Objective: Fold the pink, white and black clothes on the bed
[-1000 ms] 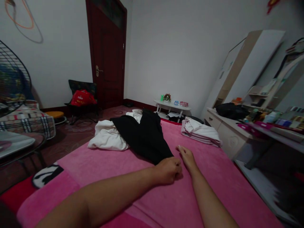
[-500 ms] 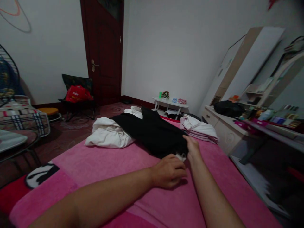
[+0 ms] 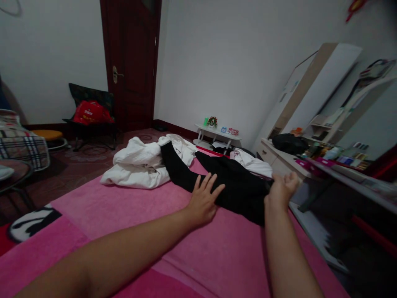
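Note:
A pair of black trousers (image 3: pixel 240 188) lies across the bed, its two legs pointing to the far left. Fingers spread, my left hand (image 3: pixel 203 200) rests on the near leg's edge and grips nothing. My right hand (image 3: pixel 281 190) is closed on the trousers' right-hand end, near the bed's right edge. Beyond the far ends of the legs sits a rumpled white cloth (image 3: pixel 139 163), partly touched by one leg. Behind the trousers is a folded pale stack of cloth (image 3: pixel 252 161), partly hidden by them.
A pink blanket (image 3: pixel 133 219) covers the bed. On the right stand a dresser (image 3: pixel 274 159) with a black bag (image 3: pixel 290 143), and a cluttered vanity table. A low white table (image 3: pixel 214 130) is by the far wall. A chair holds a red bag (image 3: pixel 92 112) near the door.
The trousers' right end has been drawn to the right by my right hand, and their legs now lie apart. My left hand has opened and moved left onto the cloth.

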A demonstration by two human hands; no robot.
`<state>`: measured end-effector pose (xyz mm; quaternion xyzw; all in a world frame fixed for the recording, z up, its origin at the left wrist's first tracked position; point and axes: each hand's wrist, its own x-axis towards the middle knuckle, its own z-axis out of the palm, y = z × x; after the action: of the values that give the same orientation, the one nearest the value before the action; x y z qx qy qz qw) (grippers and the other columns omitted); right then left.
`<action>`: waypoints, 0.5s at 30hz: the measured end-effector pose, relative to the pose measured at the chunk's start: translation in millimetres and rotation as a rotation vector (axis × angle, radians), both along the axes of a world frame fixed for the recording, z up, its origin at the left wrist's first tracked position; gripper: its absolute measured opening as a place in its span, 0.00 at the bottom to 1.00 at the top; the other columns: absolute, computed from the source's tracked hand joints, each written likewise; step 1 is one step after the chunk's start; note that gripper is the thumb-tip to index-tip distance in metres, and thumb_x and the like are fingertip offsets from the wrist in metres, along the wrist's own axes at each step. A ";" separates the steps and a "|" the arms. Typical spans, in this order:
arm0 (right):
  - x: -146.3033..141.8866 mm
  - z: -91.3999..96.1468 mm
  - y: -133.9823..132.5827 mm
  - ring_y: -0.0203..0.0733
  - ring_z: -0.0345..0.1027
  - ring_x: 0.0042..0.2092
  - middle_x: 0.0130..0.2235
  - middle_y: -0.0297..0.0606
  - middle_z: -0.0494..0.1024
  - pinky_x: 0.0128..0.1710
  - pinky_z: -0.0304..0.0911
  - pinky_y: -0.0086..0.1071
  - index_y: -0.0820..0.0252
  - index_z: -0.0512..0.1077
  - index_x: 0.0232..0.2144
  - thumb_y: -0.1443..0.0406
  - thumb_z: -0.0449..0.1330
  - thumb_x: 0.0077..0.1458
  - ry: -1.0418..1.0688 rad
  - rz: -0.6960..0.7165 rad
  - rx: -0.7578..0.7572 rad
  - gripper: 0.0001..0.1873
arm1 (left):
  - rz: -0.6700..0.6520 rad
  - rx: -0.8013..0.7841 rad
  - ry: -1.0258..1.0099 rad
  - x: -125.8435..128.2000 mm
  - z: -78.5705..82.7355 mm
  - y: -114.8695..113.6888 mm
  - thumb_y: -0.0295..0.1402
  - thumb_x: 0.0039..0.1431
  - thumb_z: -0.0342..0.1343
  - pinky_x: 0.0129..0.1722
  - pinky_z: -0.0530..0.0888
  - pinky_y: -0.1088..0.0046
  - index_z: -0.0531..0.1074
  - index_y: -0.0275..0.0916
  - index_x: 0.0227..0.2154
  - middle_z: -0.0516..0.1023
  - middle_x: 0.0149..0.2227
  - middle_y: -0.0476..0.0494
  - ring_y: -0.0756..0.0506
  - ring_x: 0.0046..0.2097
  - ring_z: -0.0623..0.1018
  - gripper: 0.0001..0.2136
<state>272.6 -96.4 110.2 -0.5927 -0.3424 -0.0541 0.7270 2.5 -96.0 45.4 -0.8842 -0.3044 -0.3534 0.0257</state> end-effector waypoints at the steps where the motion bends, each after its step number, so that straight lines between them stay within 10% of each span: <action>1: -9.5 0.4 2.6 0.51 0.57 0.60 0.58 0.47 0.62 0.57 0.56 0.48 0.60 0.56 0.56 0.61 0.57 0.44 0.015 -0.008 0.005 0.36 | 0.051 -0.044 0.023 0.1 -3.4 4.7 0.35 0.50 0.59 0.63 0.43 0.47 0.56 0.43 0.62 0.52 0.65 0.35 0.33 0.66 0.50 0.34; 8: -46.4 -22.3 4.8 0.52 0.63 0.56 0.53 0.45 0.72 0.57 0.57 0.45 0.58 0.71 0.49 0.61 0.69 0.31 -0.313 0.428 -0.655 0.37 | 0.136 -0.283 0.162 -1.6 -20.9 26.5 0.41 0.58 0.52 0.61 0.53 0.47 0.69 0.40 0.52 0.70 0.52 0.36 0.35 0.56 0.67 0.21; 11: -52.5 -38.0 -0.2 0.54 0.63 0.55 0.52 0.42 0.73 0.55 0.57 0.44 0.54 0.76 0.41 0.67 0.73 0.23 -0.559 0.404 -0.976 0.35 | 0.116 -0.280 0.142 -2.6 -20.5 25.6 0.40 0.58 0.52 0.61 0.54 0.49 0.67 0.41 0.54 0.69 0.54 0.36 0.37 0.56 0.67 0.22; 15: -63.3 -34.9 -3.6 0.49 0.71 0.43 0.37 0.39 0.78 0.42 0.62 0.39 0.54 0.77 0.27 0.65 0.64 0.43 -0.625 0.194 -1.079 0.04 | 0.034 -0.262 0.104 -2.1 -18.3 22.3 0.37 0.56 0.55 0.62 0.51 0.50 0.60 0.42 0.59 0.63 0.59 0.37 0.39 0.60 0.63 0.27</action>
<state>209.3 -99.9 75.3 -0.7985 -0.5698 0.0220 0.1929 0.4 -73.7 27.1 -0.8919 -0.3610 -0.2639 -0.0682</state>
